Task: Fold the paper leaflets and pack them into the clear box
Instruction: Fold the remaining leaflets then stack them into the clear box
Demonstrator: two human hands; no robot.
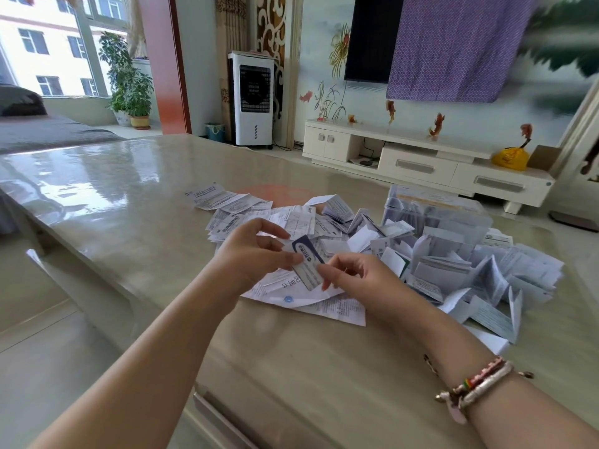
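Glossy table (129,196), hands (291,267) pinching folded leaflet (308,264)

We see a glossy beige worktop (129,189) catching daylight from a window (48,43), beside potted plants (129,82), a white air cooler (252,98), and a cream TV cabinet (421,160) below a cloth-draped television (372,37).

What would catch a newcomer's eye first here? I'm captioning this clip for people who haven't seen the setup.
First, the two hands at centre: the left hand and right hand pinch a small folded leaflet with a dark blue end between them. Behind and to the right spreads a heap of white leaflets on the glossy table, with the clear box at the heap's far edge.
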